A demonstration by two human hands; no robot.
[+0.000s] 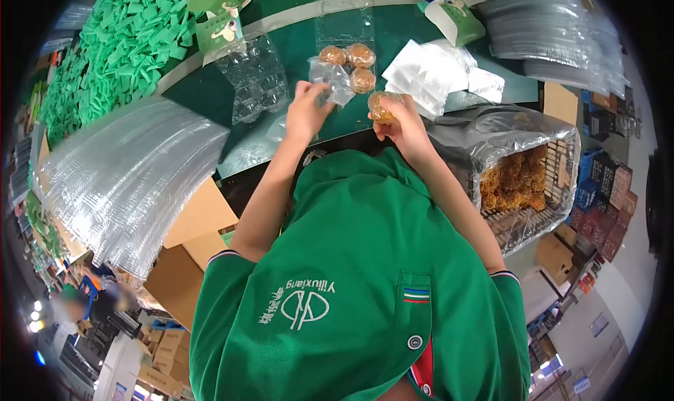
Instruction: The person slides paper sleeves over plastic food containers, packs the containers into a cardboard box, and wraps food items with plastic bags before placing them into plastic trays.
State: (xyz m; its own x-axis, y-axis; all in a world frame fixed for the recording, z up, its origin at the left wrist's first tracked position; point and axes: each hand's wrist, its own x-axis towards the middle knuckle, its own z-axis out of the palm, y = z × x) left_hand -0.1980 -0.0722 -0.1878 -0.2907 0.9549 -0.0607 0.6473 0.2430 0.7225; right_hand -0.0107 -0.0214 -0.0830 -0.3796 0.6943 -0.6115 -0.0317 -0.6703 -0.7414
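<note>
My left hand (307,112) pinches a small clear plastic bag (333,76) between thumb and fingers, just in front of a clear plastic clamshell box (345,23). Three round brown food balls (362,80) in clear wrapping sit in that box, whose lid stands folded back. In my right hand (406,128) is another round brown ball (384,107), its surface shiny with clear film. A stack of small plastic bags (428,71) lies beyond this hand, to its right. A second clear clamshell box (253,81) lies opened, with no ball in it, beyond my left hand.
Green packets (140,25) are heaped at the far left. Nested clear trays stand in stacks at left (133,169) and far right (554,29). A plastic-lined crate (523,180) of brown crumbly food sits beside my right arm. Printed green cartons (456,18) lie at the back.
</note>
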